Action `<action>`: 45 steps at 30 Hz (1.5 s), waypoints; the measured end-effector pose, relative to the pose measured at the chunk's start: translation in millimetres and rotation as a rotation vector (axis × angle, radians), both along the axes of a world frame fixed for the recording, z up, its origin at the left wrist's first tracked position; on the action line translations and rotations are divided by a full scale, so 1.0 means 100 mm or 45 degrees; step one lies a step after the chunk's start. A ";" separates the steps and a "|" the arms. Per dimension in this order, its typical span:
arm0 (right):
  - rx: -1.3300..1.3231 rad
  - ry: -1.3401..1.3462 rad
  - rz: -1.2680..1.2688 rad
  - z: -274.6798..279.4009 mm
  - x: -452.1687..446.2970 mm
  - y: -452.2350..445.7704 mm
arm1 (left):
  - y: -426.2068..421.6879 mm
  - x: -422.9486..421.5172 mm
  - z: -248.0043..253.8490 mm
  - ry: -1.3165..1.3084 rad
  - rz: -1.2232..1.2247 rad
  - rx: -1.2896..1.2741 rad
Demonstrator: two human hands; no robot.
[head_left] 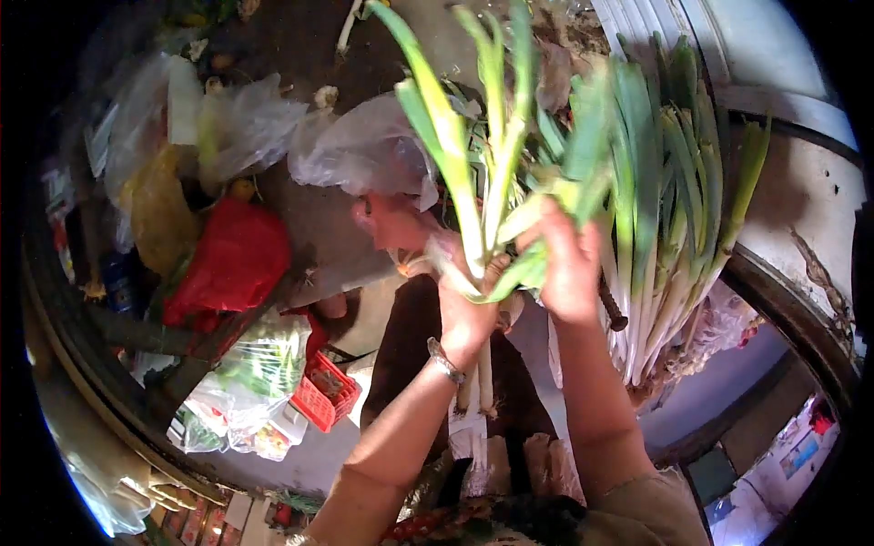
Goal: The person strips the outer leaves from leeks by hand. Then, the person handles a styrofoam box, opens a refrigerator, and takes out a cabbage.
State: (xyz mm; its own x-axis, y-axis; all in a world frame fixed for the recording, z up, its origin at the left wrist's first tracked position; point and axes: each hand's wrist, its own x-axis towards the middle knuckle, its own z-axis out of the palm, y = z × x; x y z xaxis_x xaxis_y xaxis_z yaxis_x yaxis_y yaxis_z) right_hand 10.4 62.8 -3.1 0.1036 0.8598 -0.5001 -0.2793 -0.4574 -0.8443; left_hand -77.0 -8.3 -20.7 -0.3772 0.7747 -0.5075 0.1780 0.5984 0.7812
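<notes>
My left hand [469,314], with a bracelet on its wrist, is closed round a few large green onions [473,200]. They stand upright in front of me, leaves up, white root ends hanging below the fist. Close beside it, my right hand [572,273] is closed on a loose green leaf [525,271] that bends across from the stalks. Blur covers the leaf's upper end. Just right of that hand, a big bunch of green onions [642,209] leans with its roots down.
Left of me lie a red plastic bag [235,259], a clear bag of greens [264,364] and a small red basket [326,393]. A crumpled translucent bag [369,150] sits ahead. White panels [801,191] border the right side.
</notes>
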 end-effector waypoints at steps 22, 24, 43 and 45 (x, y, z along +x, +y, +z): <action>0.114 -0.404 0.418 0.99 1.02 -0.32 | -0.31 0.65 0.57 -0.442 -0.960 0.720; 0.013 -0.700 0.255 1.17 1.33 -0.31 | -0.27 0.73 0.63 -0.554 -0.955 0.796; 0.159 -1.979 0.489 0.05 2.15 -0.63 | -0.25 0.72 0.32 -0.458 -0.538 0.420; 0.185 -1.888 0.437 0.29 1.95 -0.54 | -0.19 0.65 0.32 -0.430 -0.530 0.392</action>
State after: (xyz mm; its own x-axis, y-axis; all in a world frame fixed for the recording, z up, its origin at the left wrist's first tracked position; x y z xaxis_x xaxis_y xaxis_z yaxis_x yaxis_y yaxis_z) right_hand 205.1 9.1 26.2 0.2108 0.9767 -0.0398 0.9298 -0.2129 -0.3003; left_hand -11.8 -27.5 11.2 0.1311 0.9522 -0.2760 0.0608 0.2701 0.9609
